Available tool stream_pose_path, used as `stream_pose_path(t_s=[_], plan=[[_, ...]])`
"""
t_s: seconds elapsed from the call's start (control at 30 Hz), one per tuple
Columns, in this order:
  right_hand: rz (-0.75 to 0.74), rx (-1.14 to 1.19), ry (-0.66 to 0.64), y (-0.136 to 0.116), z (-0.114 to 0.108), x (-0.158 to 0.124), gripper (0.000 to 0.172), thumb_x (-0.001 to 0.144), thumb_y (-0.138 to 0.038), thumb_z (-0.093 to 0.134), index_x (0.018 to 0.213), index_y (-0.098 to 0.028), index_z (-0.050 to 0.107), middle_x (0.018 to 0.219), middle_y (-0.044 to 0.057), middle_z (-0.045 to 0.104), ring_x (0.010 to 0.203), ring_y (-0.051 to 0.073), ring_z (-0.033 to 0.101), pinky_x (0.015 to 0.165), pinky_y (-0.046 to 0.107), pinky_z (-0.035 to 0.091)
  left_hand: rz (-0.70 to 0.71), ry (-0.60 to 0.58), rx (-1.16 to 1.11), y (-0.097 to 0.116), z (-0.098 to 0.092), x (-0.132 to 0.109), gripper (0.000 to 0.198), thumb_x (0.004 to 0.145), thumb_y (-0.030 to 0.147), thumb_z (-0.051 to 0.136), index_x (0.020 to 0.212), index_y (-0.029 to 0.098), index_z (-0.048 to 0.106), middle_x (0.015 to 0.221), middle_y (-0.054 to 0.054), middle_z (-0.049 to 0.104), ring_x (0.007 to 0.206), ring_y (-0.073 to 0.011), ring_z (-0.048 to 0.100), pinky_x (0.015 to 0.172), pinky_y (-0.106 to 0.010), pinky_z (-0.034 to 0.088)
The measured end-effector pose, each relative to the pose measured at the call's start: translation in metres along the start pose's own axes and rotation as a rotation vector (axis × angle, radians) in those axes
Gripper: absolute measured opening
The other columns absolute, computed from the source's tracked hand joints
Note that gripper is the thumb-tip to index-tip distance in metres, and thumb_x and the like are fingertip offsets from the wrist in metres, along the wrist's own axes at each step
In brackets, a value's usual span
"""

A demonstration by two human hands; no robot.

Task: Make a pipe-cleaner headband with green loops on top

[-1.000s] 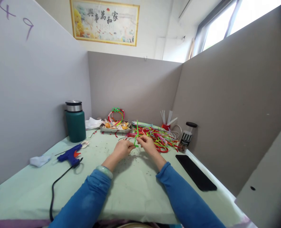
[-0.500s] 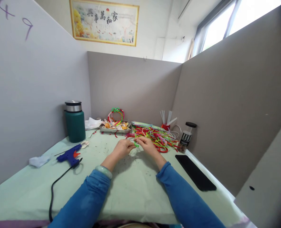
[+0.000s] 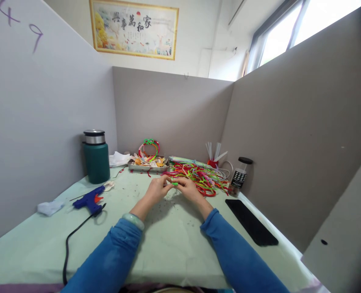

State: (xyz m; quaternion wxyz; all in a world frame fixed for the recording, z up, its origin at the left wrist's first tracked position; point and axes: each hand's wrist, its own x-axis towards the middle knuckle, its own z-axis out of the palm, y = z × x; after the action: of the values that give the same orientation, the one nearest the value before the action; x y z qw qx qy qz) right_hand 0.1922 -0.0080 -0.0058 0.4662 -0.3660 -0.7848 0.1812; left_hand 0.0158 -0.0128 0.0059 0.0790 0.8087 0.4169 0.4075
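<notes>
My left hand and my right hand meet over the middle of the table, fingers pinched on a small green pipe cleaner held between them. Only a short green bit shows between the fingertips. Just behind my hands lies a tangled pile of coloured pipe cleaners. Both arms wear blue sleeves, and a pale bangle sits on my left wrist.
A green flask stands at the back left, and a blue glue gun with a black cord lies at the left. A metal tray of scraps, a red cup of sticks, a jar and a black phone are nearby.
The green pipe cleaner stood up tall between my fingers a second ago. Now it is folded down small between my fingertips, and both hands have drawn closer together.
</notes>
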Motion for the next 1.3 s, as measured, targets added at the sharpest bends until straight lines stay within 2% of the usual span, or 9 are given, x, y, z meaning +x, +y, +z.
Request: stream_pose_path(t_s=[0.23,0.4,0.6,0.8,1.0,1.13,1.3], plan=[[-0.045,-0.033,-0.046,-0.001,0.005,-0.001,0.026,0.083,-0.031,0.056,0.103,-0.021,0.067,0.1,0.007,0.067,0.092,0.018,0.058,0.084,0.033,0.043,0.041,-0.025,-0.063,0.001,0.001,0.001,0.022,0.078,0.028,0.056,0.092,0.019,0.07,0.076,-0.002,0.069,0.063,-0.0101,0.054,0.062,-0.019,0.037],[-0.075,-0.116,-0.047,0.008,0.008,0.0,0.018,0.082,-0.028,0.058,0.092,-0.021,0.071,0.092,0.006,0.066,0.09,0.018,0.056,0.085,0.033,0.04,0.012,-0.066,-0.042,-0.001,0.002,0.002,0.024,0.079,0.027,0.053,0.092,0.018,0.071,0.081,-0.005,0.071,0.068,-0.0128,0.057,0.064,-0.021,0.039],[-0.072,-0.163,-0.059,0.004,0.008,0.0,0.014,0.08,-0.026,0.061,0.087,-0.023,0.072,0.093,0.004,0.065,0.091,0.017,0.054,0.085,0.032,0.037,0.021,-0.038,-0.044,0.0,0.001,0.002,0.024,0.08,0.023,0.05,0.089,0.018,0.072,0.081,-0.005,0.071,0.069,-0.0134,0.058,0.065,-0.022,0.04],[-0.119,-0.28,0.028,-0.004,0.007,-0.001,0.01,0.078,-0.028,0.063,0.08,-0.022,0.071,0.098,0.005,0.063,0.094,0.019,0.051,0.085,0.035,0.035,0.046,0.056,0.013,0.003,-0.001,0.001,0.023,0.081,0.02,0.05,0.091,0.018,0.07,0.086,-0.006,0.07,0.074,-0.0145,0.06,0.071,-0.024,0.042],[-0.147,-0.388,0.088,-0.012,0.013,-0.004,0.012,0.076,-0.033,0.065,0.08,-0.022,0.068,0.111,0.006,0.056,0.103,0.023,0.045,0.088,0.037,0.033,0.062,0.178,0.1,0.002,-0.001,0.001,0.022,0.082,0.019,0.049,0.089,0.018,0.07,0.084,-0.007,0.069,0.079,-0.0163,0.059,0.077,-0.027,0.042],[-0.107,-0.416,0.103,-0.015,0.021,-0.007,0.011,0.079,-0.031,0.061,0.08,-0.021,0.067,0.108,0.007,0.055,0.101,0.022,0.044,0.086,0.037,0.033,0.065,0.21,0.124,-0.002,0.001,0.001,0.022,0.082,0.018,0.049,0.087,0.018,0.07,0.082,-0.007,0.068,0.079,-0.0169,0.059,0.077,-0.028,0.042],[-0.125,-0.45,0.219,-0.024,0.025,-0.008,0.007,0.079,-0.025,0.06,0.08,-0.02,0.065,0.106,0.007,0.055,0.101,0.023,0.044,0.087,0.038,0.033,0.056,0.278,0.196,-0.008,0.002,0.002,0.022,0.081,0.017,0.05,0.088,0.018,0.07,0.082,-0.006,0.069,0.077,-0.0169,0.06,0.075,-0.028,0.042]])
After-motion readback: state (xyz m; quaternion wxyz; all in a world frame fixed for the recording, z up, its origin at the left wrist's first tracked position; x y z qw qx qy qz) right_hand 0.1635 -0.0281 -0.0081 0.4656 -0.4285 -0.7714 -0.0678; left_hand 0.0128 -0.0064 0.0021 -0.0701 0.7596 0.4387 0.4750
